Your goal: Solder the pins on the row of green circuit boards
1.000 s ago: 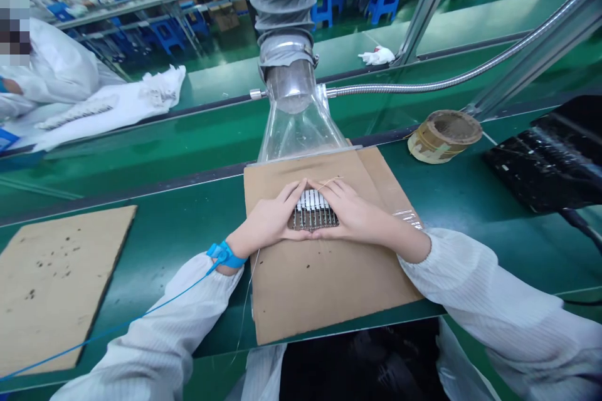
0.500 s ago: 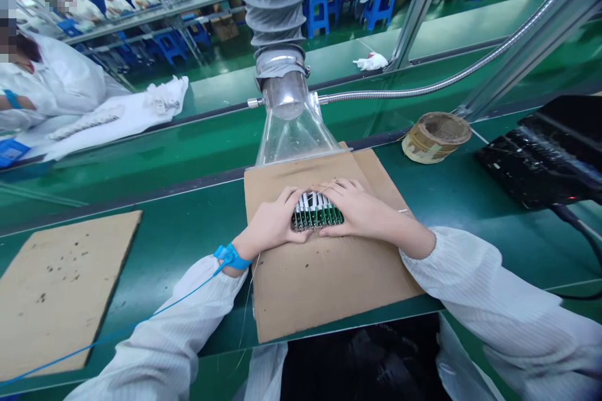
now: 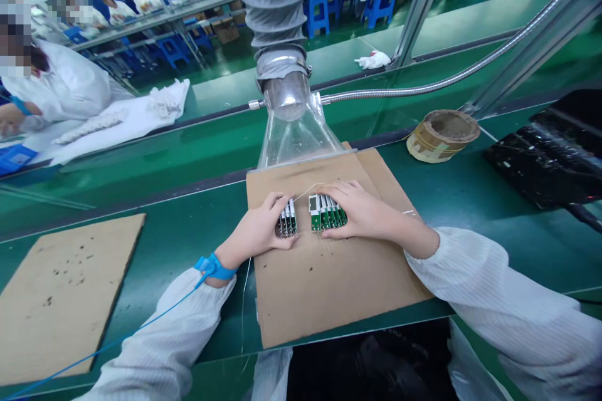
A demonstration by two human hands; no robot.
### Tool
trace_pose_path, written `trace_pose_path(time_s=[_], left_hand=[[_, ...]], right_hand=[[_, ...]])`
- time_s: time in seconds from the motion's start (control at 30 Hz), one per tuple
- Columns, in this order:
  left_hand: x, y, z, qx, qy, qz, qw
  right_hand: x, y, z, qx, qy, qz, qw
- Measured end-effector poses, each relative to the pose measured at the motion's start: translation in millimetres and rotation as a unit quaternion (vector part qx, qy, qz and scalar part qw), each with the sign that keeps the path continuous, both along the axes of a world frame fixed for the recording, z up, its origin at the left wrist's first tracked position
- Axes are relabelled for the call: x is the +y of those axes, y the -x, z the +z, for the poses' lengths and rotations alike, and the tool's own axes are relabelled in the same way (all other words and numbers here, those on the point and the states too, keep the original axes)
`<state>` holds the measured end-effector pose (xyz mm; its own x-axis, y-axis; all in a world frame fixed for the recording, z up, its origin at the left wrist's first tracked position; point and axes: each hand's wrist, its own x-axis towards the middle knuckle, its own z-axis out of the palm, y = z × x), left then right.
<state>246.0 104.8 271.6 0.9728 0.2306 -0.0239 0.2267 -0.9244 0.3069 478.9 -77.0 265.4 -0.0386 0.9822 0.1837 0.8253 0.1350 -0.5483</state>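
1. Left hand (image 3: 254,232) is curled around the smaller stack of green circuit boards (image 3: 286,222), fingers hooked over its left side, a light grasp with the palm down, not a clenched fist!
2. Right hand (image 3: 357,210) comes in from the other side, fingers laid against the wider stack of green circuit boards (image 3: 328,213), holding it flat in a similar grasp.
3. Both stacks carry rows of white parts, and they sit side by side with a narrow gap between them, right in the middle of the cardboard sheet (image 3: 338,291).
4. Around that left wrist goes a blue wrist strap (image 3: 214,266), its blue cord (image 3: 126,335) running off toward the near left corner, and white striped sleeves (image 3: 498,301) cover both forearms.
5. Just past the boards, a clear plastic funnel (image 3: 296,138) stands at the far edge of the sheet, topped by grey ducting (image 3: 270,6), with a steel hose (image 3: 423,89) running off to the right.
6. Over on the green counter (image 3: 188,232) we've got a second cardboard sheet (image 3: 63,301) to the left, a worn tape roll (image 3: 442,135) to the far right, and a black object (image 3: 550,160) at the right that's hard to make out from here.
7. Far left, a co-worker (image 3: 61,84) in a white smock sits beside a white cloth (image 3: 126,122).
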Motion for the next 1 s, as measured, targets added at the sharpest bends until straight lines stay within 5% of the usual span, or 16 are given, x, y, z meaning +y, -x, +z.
trace_pose_path(time_s=[0.23,1.0], left_hand=[[4,-3,0.7,0.022,-0.03,-0.039,0.999],[8,-1,-3.5,0.029,-0.003,-0.024,0.999]], right_hand=[[9,11,-2.9,0.023,-0.026,0.009,0.999],[-4,-1,0.4,-0.022,0.007,0.009,1.0]])
